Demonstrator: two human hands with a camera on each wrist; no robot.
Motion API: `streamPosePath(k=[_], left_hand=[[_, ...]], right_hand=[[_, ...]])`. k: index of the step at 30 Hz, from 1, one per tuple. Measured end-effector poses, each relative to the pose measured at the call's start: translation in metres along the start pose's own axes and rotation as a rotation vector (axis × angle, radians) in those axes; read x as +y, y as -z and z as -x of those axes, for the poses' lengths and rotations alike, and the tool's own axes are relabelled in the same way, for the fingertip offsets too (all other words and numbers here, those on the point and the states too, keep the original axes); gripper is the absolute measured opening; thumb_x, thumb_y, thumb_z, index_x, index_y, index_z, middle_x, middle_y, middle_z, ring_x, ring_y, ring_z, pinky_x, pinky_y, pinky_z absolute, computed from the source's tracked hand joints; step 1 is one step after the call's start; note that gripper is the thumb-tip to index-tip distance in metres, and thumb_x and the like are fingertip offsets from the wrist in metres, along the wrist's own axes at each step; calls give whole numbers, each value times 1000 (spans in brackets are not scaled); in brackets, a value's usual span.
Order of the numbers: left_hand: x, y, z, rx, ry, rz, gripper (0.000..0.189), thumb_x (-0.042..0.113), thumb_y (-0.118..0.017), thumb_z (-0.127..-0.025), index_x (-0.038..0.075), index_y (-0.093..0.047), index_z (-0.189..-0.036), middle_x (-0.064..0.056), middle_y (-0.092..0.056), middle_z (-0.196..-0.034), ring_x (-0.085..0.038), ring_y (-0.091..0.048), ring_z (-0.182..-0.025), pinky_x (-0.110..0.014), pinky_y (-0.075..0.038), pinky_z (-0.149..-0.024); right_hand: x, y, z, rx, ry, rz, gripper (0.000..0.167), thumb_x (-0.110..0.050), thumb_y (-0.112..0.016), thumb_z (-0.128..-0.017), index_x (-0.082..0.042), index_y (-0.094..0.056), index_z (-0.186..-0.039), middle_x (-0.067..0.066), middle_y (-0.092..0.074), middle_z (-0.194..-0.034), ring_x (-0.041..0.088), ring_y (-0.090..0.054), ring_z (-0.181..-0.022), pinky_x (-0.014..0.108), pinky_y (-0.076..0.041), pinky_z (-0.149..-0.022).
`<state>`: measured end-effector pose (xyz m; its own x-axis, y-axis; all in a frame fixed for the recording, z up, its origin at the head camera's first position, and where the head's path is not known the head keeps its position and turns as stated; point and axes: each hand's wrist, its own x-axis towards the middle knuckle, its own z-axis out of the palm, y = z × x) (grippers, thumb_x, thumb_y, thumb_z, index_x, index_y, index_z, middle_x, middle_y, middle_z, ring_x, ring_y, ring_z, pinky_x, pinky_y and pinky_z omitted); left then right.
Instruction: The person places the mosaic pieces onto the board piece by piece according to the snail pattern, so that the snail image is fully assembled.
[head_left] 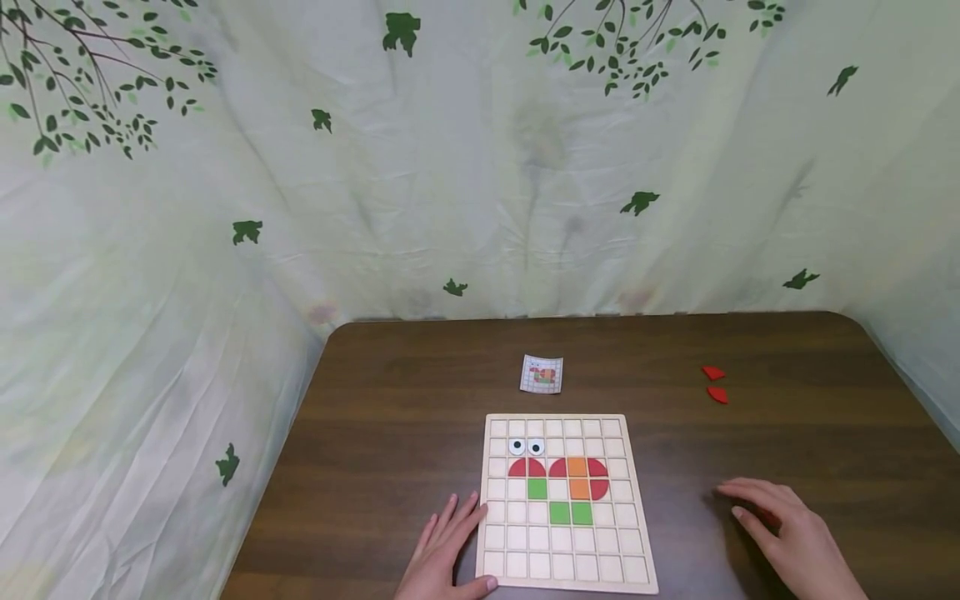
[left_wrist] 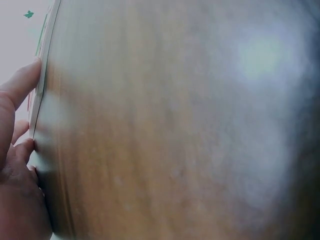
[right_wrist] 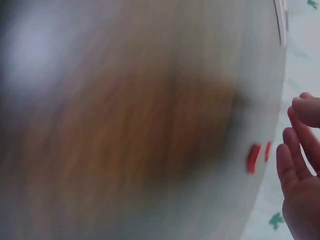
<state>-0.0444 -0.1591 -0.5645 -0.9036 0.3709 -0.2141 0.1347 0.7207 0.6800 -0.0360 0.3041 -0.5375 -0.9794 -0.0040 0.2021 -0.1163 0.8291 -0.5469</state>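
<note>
A white grid board [head_left: 517, 540] lies on the table, bearing two eye pieces [head_left: 527, 447], several red quarter-round pieces [head_left: 598, 489], two orange squares [head_left: 579, 488] and three green squares [head_left: 559, 512]. My left hand [head_left: 446, 554] rests at the board's lower left, fingers spread along the left edge and thumb on the near corner. To the right of the board, my right hand [head_left: 795, 533] hovers close over the table with its fingers loosely bent and nothing visible in its grasp. Beyond it lie two loose red quarter-round pieces [head_left: 717, 395], also in the right wrist view [right_wrist: 253, 159].
A small picture card [head_left: 542, 375] with a coloured grid design lies behind the board. The dark wooden table [head_left: 405, 433] has rounded far corners and meets a pale curtain [head_left: 480, 167] printed with leaves and branches.
</note>
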Motion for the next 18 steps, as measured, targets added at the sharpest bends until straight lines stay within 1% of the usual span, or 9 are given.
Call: streamPosePath(k=[2, 4, 7, 9, 12, 13, 14, 16, 18], left_hand=[[0, 0, 0, 6, -6, -1, 86, 64, -68, -79, 30, -39, -151, 0, -30, -159, -36, -17, -147, -64, -10, -110], [0, 0, 1, 14, -16, -2, 85, 63, -69, -79, 29, -40, -151, 0, -31, -159, -36, -17, -146, -63, -10, -110], [0, 0, 2, 27, -36, -5, 85, 63, -69, -79, 28, -40, -151, 0, -31, -159, -36, -18, -146, -63, -12, -109], [-1, 0, 2, 34, -43, -6, 84, 63, -69, -79, 29, -40, -151, 1, -31, -159, -36, -18, -146, -62, -12, -109], [-1, -1, 2, 51, -59, -4, 84, 62, -70, -79, 30, -40, -151, 2, -31, -159, -35, -18, -146, -60, -11, -108], [-2, -1, 2, 59, -68, -11, 83, 62, -69, -80, 30, -40, -151, 2, -31, -159, -35, -19, -146, -59, -12, -108], [-2, -2, 3, 68, -74, -15, 83, 62, -69, -80, 30, -40, -151, 2, -32, -158, -35, -19, -146, -58, -12, -107], [-3, -3, 3, 85, -90, -22, 82, 62, -69, -80, 30, -41, -151, 2, -33, -158, -34, -20, -146, -55, -12, -106], [-3, -3, 3, 93, -97, -30, 82, 62, -68, -81, 30, -41, -150, 2, -33, -158, -34, -21, -145, -54, -12, -106]], right_hand=[[8, 2, 3, 6, 8, 9, 38, -7, -80, -81, -24, -72, -113, -4, -66, -113, 0, -46, -102, 24, -43, -74], [17, 4, 6, 10, 28, 0, 39, -3, -80, -79, -20, -72, -113, 1, -65, -114, 2, -44, -102, 35, -44, -75], [28, 3, 10, 8, 51, 11, 41, 0, -83, -73, -12, -72, -111, 8, -64, -112, 2, -46, -99, 42, -41, -76], [33, 4, 12, -8, 40, 17, 40, 0, -84, -71, -8, -72, -109, 11, -63, -111, 10, -51, -96, 50, -40, -75], [36, 5, 14, -30, -2, 40, 36, -3, -84, -72, -6, -72, -107, 12, -62, -108, 26, -57, -92, 53, -44, -71], [36, 5, 15, -33, -18, 45, 35, -4, -84, -74, -6, -73, -107, 11, -62, -107, 30, -58, -90, 51, -46, -70], [36, 5, 15, -34, -29, 52, 34, -5, -84, -75, -8, -73, -107, 9, -62, -106, 31, -59, -89, 47, -48, -69], [35, 6, 14, -33, -44, 55, 31, -6, -82, -77, -11, -73, -107, 5, -62, -103, 21, -60, -86, 38, -50, -64], [33, 5, 13, -31, -45, 56, 31, -6, -82, -78, -14, -73, -107, 0, -62, -101, 8, -58, -82, 28, -47, -59]])
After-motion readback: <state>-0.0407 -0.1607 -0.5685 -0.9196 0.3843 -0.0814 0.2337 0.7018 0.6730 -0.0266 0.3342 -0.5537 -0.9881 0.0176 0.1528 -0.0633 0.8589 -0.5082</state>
